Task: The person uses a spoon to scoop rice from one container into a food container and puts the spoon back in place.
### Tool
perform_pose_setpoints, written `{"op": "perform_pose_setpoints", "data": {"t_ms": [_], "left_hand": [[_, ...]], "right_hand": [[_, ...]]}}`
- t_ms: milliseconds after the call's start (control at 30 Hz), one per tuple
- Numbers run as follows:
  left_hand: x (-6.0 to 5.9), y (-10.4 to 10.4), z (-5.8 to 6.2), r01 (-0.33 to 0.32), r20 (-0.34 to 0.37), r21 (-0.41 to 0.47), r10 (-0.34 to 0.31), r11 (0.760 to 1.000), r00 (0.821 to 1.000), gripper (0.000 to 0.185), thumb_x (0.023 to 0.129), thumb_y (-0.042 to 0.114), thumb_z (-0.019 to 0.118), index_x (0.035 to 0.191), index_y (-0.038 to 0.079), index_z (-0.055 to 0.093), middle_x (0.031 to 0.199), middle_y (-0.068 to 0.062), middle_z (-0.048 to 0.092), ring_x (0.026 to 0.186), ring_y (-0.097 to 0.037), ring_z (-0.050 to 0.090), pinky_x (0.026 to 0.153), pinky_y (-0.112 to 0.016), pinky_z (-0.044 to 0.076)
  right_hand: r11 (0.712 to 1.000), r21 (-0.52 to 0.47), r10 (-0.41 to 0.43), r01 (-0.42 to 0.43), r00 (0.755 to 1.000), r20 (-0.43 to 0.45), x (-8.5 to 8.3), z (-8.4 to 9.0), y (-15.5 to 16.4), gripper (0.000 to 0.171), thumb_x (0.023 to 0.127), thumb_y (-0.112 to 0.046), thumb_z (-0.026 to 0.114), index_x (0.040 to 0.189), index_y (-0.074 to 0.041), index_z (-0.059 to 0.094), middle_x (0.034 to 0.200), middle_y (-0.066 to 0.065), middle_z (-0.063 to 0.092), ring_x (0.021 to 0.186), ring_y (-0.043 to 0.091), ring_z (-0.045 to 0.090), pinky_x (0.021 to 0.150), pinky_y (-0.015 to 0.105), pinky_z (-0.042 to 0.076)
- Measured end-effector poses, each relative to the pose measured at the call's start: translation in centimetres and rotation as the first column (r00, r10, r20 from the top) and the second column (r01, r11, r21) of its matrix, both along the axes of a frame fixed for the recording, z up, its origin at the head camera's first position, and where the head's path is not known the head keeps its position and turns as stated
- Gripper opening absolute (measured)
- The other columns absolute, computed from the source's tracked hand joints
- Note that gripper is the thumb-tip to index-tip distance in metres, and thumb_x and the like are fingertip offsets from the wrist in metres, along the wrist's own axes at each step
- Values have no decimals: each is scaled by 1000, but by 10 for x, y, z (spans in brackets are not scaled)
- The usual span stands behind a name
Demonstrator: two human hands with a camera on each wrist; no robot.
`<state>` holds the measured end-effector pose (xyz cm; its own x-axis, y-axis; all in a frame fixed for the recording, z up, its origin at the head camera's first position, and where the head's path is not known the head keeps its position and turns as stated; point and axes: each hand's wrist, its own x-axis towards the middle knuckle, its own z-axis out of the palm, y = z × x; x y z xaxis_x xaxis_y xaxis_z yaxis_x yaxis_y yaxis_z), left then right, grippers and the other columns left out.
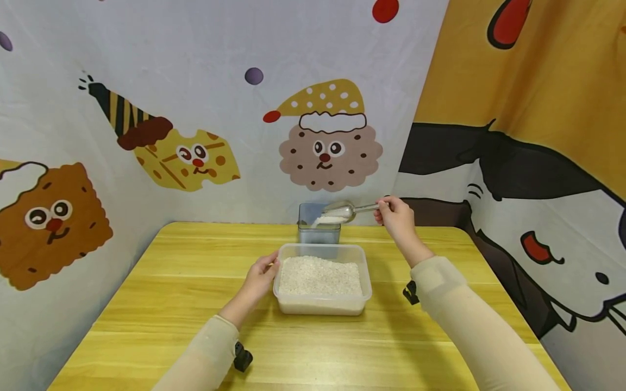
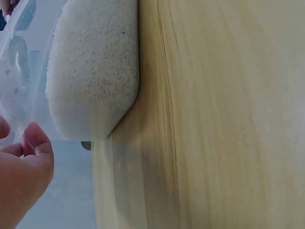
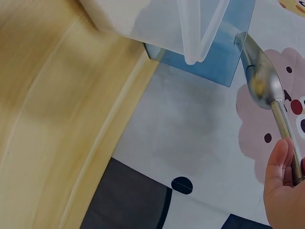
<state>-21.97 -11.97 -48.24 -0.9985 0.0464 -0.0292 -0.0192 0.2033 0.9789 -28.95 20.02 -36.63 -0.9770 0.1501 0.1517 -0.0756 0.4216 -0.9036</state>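
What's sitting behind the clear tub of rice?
Behind the clear tub stands a blue-grey box, with the right hand tipping a scoop of rice over it. The tub covers the box's base, and its contents are hidden.

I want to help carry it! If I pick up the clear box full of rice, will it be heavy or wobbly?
The clear box is filled nearly to its rim with rice, so probably heavy. Its thin plastic walls may bend. With no lid on, tilting would likely spill grains.

A staged recording booth is indicated: a wooden table [image 1: 171,304] is enclosed by cartoon-printed fabric backdrops [image 1: 195,108].
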Motion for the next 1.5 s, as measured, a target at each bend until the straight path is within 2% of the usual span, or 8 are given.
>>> {"op": "perform_pose_setpoints", "data": {"t_ms": [167, 533, 700, 833, 900, 1033, 1233, 1500], "left_hand": [[2, 0, 3, 3, 3, 6, -3, 1000, 1000, 43, 100, 18, 47, 141, 3, 43, 124, -18, 49, 101, -23, 50, 77, -21, 44], [1, 0, 2, -4, 8, -13, 4, 1000, 1000, 42, 100, 17, 47, 141, 5, 44, 121, -16, 49, 96, -17, 49, 77, -20, 44], [0, 0, 1, 4, 11, -7, -4, 1000, 1000, 43, 100, 17, 47, 141, 4, 44, 123, -18, 49, 96, -18, 49, 76, -19, 44], [-1, -1, 1, 15, 24, 3, -15, 1000, 1000, 43, 100, 14, 47, 141, 1, 42, 122, -21, 49, 96, -19, 49, 75, -20, 44], [-1, -2, 2, 16, 29, 7, -16, 1000, 999, 43, 100, 13, 47, 141, -1, 41, 122, -22, 49, 95, -19, 49, 75, -20, 44], [0, -1, 2, 7, 22, 2, -7, 1000, 1000, 43, 100, 14, 47, 141, 0, 42, 122, -21, 50, 95, -16, 49, 76, -20, 44], [2, 0, 2, -2, 0, 6, 2, 1000, 1000, 44, 100, 18, 47, 141, 3, 43, 122, -18, 50, 96, -15, 49, 77, -19, 44], [1, 0, 1, 1, -8, 9, -1, 1000, 1000, 44, 100, 19, 47, 141, 2, 43, 123, -18, 49, 98, -17, 49, 79, -20, 43]], "right_hand": [[994, 109, 20, -10, 996, -90, 2, 0, -3, 27, 100, -23, 48, 110, -2, 62, 92, 18, 67, 81, 26, 66, 69, 31, 55], [967, 253, 91, -37, 974, -206, 7, -4, -8, 28, 100, -27, 48, 111, -6, 63, 90, 14, 67, 79, 22, 63, 65, 32, 52], [988, 150, 60, -26, 973, -225, 8, -8, -7, 27, 98, -24, 51, 108, -3, 64, 88, 16, 67, 77, 23, 65, 66, 26, 54], [999, -50, 7, -14, 989, -144, 8, -11, -3, 28, 98, -22, 52, 109, 0, 63, 86, 16, 67, 72, 16, 65, 66, 21, 54], [984, -176, -3, -9, 998, -65, 9, -12, -1, 29, 98, -21, 51, 112, 3, 60, 82, 11, 67, 67, 12, 64, 65, 21, 54], [924, -382, 10, 20, 997, 78, 13, -13, 4, 28, 100, -18, 47, 115, 5, 56, 76, 1, 65, 64, 8, 62, 66, 22, 54], [887, -462, 55, 2, 992, 110, 26, -18, 12, 24, 100, -19, 46, 112, 0, 55, 76, -2, 66, 67, 9, 62, 68, 22, 54], [893, -447, 97, -57, 993, 68, 47, -26, 20, 32, 99, -22, 49, 114, 7, 52, 77, -3, 65, 69, 8, 62, 68, 21, 54]]}}
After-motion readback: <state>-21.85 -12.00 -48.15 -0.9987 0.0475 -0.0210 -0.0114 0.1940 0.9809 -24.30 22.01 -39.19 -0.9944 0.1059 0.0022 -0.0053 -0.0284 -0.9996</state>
